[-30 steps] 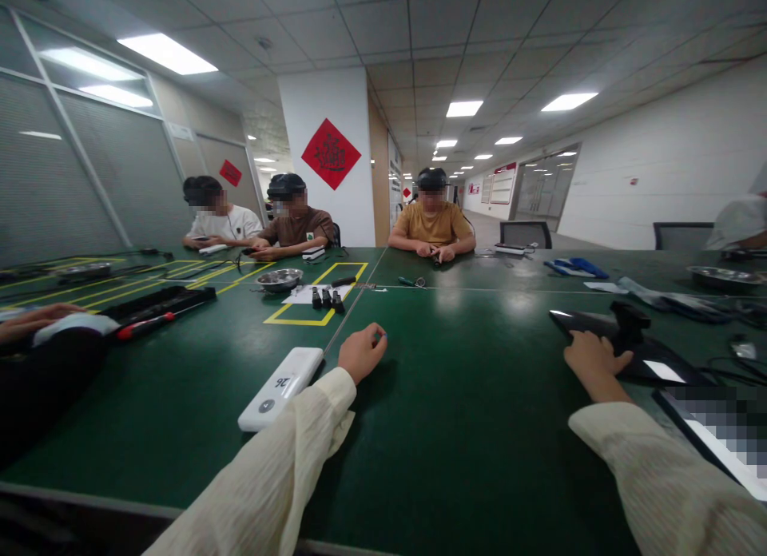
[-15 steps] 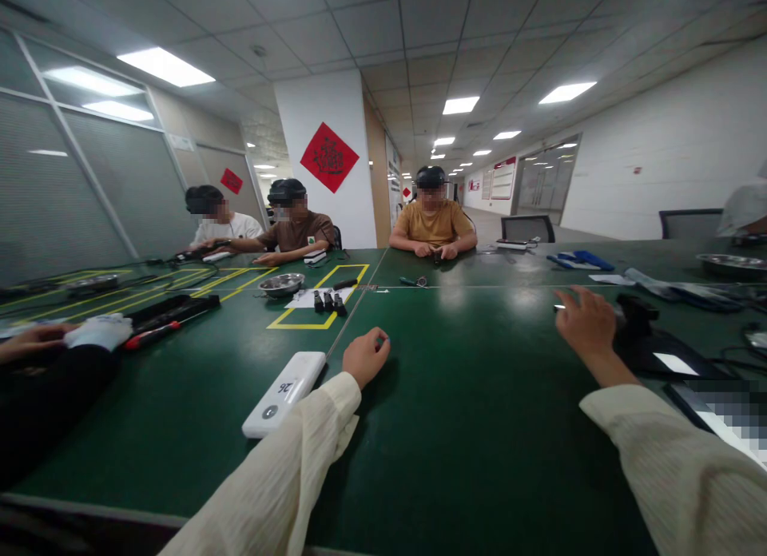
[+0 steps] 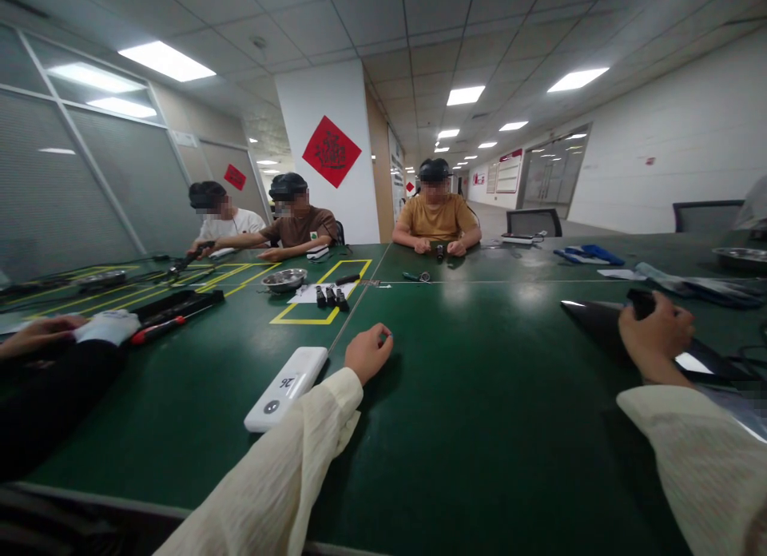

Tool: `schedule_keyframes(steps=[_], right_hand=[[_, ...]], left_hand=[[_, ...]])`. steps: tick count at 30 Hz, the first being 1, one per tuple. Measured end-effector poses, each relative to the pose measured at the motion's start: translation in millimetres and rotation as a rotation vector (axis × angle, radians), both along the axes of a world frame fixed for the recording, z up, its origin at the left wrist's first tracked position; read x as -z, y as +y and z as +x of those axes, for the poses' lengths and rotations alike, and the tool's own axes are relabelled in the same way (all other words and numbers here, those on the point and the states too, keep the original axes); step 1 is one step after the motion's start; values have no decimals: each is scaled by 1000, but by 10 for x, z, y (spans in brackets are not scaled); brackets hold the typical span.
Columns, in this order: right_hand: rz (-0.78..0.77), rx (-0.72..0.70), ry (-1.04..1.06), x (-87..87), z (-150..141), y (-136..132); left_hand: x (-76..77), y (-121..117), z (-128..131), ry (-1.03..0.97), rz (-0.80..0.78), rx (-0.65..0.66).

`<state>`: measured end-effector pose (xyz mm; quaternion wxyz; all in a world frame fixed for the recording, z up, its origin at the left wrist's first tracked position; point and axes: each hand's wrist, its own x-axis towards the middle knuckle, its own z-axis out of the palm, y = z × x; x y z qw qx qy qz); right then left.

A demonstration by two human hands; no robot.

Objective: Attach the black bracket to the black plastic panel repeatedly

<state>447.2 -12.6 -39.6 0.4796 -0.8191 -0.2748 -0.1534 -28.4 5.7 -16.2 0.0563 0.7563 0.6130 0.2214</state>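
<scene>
My left hand (image 3: 367,354) rests on the green table (image 3: 467,428) with its fingers curled in and thumb drawn close. What it holds, if anything, is hidden. Beside my left wrist lies a white power bank (image 3: 286,388) marked 26. At the right, my right hand (image 3: 656,332) is closed around a small black object (image 3: 641,302); most of it is covered by my fingers, so its kind is unclear. Under and around this hand lies a glossy black sheet or pouch (image 3: 593,320).
Several small black parts (image 3: 331,298) lie on white paper within yellow tape, near a metal bowl (image 3: 284,280). At left, a co-worker's gloved hand (image 3: 108,327) is by a red-handled tool (image 3: 159,330). A person (image 3: 437,216) sits opposite. Blue gloves (image 3: 588,255) lie far right.
My right hand has moved right and closed on the small black object; its fingers were spread over the table before. My left hand has stayed in place.
</scene>
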Motion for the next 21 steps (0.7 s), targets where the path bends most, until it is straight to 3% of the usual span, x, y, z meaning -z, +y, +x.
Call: schedule_keyframes(steps=[15, 21], right_hand=[[95, -31, -50, 32, 147, 42], [168, -13, 43, 99, 236, 103]], left_hand=[[-33, -9, 18, 1, -58, 37], [-19, -8, 15, 10, -59, 58]])
